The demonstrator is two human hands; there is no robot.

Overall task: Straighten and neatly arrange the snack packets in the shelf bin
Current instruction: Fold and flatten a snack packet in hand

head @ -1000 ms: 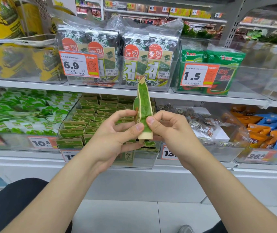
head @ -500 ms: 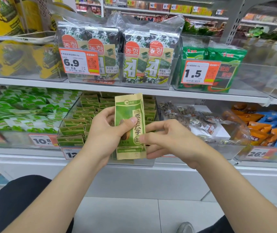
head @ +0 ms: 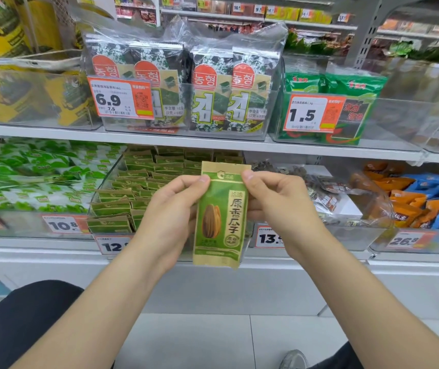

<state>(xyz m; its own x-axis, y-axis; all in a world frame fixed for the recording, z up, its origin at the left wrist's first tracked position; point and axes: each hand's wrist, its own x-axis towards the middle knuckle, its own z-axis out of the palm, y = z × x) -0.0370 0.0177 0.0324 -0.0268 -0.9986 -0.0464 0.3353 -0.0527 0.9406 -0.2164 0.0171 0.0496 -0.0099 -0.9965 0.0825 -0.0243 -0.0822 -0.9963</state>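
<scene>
Now both hands up front: left hand [head: 172,209] & right hand [head: 274,201] pinch upright seed packet [head: 219,217] by top corners

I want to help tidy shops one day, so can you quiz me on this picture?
1. True or false: the packet lies in the bin.
2. The left grip and right grip pinch the packet's: A top corners, B bottom, C middle.
3. Fill in: the top-left tag reads ___.
Key: 1 false; 2 A; 3 6.9.
</scene>
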